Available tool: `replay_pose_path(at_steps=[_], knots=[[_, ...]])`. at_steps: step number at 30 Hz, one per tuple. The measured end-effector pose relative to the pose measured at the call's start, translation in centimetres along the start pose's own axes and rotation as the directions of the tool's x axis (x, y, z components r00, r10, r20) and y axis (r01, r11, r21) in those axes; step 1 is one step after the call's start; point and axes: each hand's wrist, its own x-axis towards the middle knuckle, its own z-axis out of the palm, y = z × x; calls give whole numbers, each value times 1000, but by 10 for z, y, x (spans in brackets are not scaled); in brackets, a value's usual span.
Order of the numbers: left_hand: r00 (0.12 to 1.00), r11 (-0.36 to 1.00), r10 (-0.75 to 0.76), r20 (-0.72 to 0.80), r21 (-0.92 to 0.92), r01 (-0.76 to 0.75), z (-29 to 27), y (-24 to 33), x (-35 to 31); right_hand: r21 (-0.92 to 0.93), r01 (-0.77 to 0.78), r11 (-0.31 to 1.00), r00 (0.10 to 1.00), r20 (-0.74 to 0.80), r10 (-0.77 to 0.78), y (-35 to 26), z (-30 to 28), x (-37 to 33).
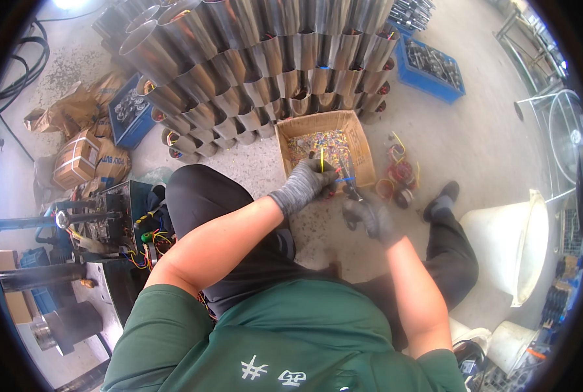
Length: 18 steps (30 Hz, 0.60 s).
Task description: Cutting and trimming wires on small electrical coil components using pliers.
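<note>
Both my hands wear grey gloves and meet over the near edge of an open cardboard box (364, 151). My left hand (304, 183) pinches several thin coloured wires; a yellow wire (322, 159) stands up from the fingers and a blue wire (345, 179) points toward the right hand. My right hand (370, 217) is closed round a dark-handled pliers-like cutting tool (352, 193), its tip close to the wire ends. The tool's exact kind is blurred. Small coloured wire scraps (334, 144) cover the bottom of the box.
Stacked shiny metal cylinders (265, 59), some with wires inside, rise beyond the box. Blue crates of metal parts (435, 68) stand at right and left. Red wire coils (401, 173) lie right of the box. A machine (102, 222) is at my left, a white tub (507, 242) at my right.
</note>
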Motion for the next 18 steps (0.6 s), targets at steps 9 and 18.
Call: replay_pose_path(at_steps=[9, 18], knots=[[1000, 994, 2, 12, 112, -3, 3, -8, 7, -11, -116, 993, 992, 45, 116, -18, 8, -8], [999, 965, 53, 2, 256, -52, 1, -23, 16, 104, -139, 985, 990, 4, 140, -2, -13, 7]])
